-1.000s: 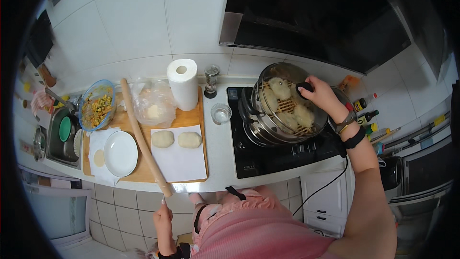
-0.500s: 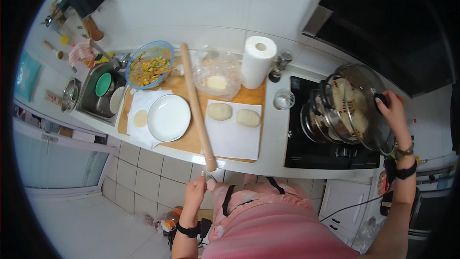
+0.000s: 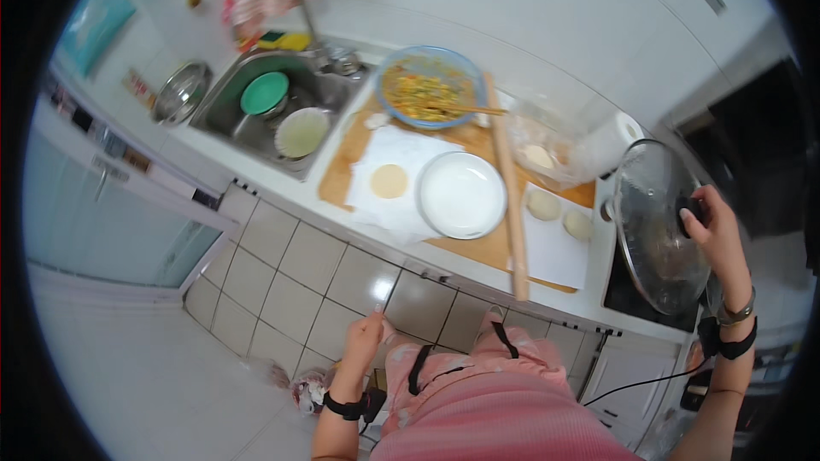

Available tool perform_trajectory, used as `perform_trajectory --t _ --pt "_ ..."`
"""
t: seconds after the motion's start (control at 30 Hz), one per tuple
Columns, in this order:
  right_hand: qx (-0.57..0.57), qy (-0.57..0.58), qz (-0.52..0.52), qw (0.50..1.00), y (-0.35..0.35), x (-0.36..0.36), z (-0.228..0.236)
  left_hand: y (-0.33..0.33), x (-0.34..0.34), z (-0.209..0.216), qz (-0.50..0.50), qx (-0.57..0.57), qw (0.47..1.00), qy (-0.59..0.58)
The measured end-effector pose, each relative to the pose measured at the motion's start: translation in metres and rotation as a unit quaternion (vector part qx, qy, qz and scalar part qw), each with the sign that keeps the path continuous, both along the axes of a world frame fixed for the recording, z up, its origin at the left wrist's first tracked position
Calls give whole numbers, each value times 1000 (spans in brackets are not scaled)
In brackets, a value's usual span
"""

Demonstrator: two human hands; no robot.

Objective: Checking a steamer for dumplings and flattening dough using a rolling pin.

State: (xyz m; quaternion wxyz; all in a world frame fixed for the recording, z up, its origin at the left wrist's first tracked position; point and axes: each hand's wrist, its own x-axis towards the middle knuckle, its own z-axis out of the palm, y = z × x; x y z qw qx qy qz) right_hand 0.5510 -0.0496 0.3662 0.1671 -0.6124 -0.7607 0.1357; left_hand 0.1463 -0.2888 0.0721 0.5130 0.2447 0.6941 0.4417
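Observation:
My right hand (image 3: 714, 226) grips the black knob of a large glass pot lid (image 3: 651, 243) with a metal rim. The lid is held tilted on edge at the right and covers most of the black stove (image 3: 617, 292) and whatever stands there. My left hand (image 3: 365, 341) hangs in front of the counter over the floor, its fingers curled in and nothing seen in them. Nearest to it on the counter are a white plate (image 3: 462, 195) and a long wooden rolling pin (image 3: 511, 205). Left of the plate, a flat round dough wrapper (image 3: 389, 181) lies on white paper.
Two dough pieces, one a pale lump (image 3: 543, 205), rest on white paper (image 3: 553, 252). A bowl of chopped filling (image 3: 427, 90) with chopsticks stands behind the plate. Farther right are a plastic bag (image 3: 547, 141) and a paper towel roll (image 3: 617, 141). The sink (image 3: 243, 132) holds several dishes.
My view has swung left, so the counter sits farther right. The lid has come away from over the steamer pot and stands more upright in my right hand. The left hand stays low.

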Motion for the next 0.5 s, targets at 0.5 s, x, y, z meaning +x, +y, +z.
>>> perform_trajectory --t 0.5 --pt "-43 232 286 929 128 -492 -74 -119 -203 29 317 -7 948 -27"
